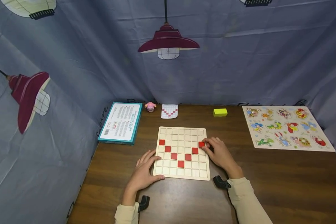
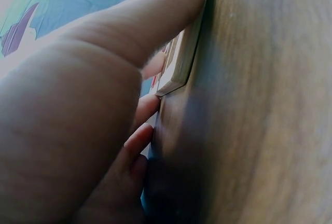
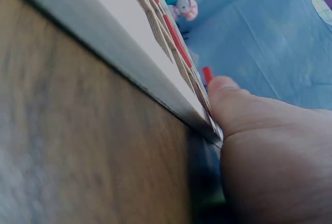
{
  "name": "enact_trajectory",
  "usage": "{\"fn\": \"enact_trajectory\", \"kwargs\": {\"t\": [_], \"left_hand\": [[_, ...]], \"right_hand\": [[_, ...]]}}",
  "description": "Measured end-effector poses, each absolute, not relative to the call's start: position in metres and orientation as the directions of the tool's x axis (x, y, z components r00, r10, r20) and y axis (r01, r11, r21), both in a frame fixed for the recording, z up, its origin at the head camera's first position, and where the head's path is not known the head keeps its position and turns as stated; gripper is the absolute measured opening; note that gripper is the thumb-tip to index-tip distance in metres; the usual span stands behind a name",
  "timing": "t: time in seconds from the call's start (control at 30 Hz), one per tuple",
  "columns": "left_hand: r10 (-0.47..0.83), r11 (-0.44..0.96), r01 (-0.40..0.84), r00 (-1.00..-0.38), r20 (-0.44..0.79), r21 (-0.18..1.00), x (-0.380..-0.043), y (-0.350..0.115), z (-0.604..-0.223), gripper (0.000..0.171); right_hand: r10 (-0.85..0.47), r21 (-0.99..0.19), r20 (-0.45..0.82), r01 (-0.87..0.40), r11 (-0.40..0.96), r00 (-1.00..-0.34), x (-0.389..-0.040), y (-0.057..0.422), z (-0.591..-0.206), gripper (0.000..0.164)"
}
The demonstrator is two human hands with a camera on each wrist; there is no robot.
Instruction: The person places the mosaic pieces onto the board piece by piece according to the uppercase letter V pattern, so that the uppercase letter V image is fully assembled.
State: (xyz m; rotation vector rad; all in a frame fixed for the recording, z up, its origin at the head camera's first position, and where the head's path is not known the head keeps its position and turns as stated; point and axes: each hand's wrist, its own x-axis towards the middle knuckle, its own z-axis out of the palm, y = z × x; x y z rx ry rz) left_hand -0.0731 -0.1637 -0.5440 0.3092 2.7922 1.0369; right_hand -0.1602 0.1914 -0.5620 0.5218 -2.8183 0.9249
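Observation:
A square wooden grid board [image 1: 208, 168] lies on the table, filled with pale squares and several red ones, which form a V. At its right edge, my right hand [image 1: 221, 155] pinches a red square tile [image 1: 201, 144] between thumb and fingers. The right wrist view shows that red tile [image 3: 207, 74] raised above the board's surface at the thumb's tip. My left hand [image 1: 143, 171] rests at the board's near left corner, its thumb along the front edge and its fingers spread along the left side. In the left wrist view its thumb touches the board's edge [image 2: 181, 68].
Behind the board lies a small card [image 1: 169, 111] with a red V pattern on a grid. Nearby are a pink figurine [image 1: 150, 107], a teal-edged box [image 1: 120, 123] and a yellow-green block [image 1: 220, 112]. A picture board of insects [image 1: 288, 128] lies at right.

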Motion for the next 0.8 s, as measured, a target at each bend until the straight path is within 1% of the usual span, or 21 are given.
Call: {"fn": "enact_trajectory", "kwargs": {"t": [0.17, 0.53, 0.8], "left_hand": [[0.238, 0.747, 0.135, -0.969, -0.072, 0.651, -0.0704, -0.1637, -0.5433, 0.076], [0.231, 0.752, 0.129, -0.970, -0.075, 0.646, -0.0672, -0.1643, -0.5402, 0.076], [0.229, 0.750, 0.129, -0.971, -0.071, 0.649, -0.0660, -0.1628, -0.5410, 0.076]], "right_hand": [[-0.288, -0.533, 0.203, -0.353, 0.769, -0.936, -0.1578, 0.1907, -0.5585, 0.032], [-0.242, -0.594, 0.208, -0.319, 0.739, -0.948, -0.1570, 0.1870, -0.5574, 0.023], [-0.231, -0.621, 0.202, -0.307, 0.721, -0.952, -0.1575, 0.1946, -0.5601, 0.018]]}}
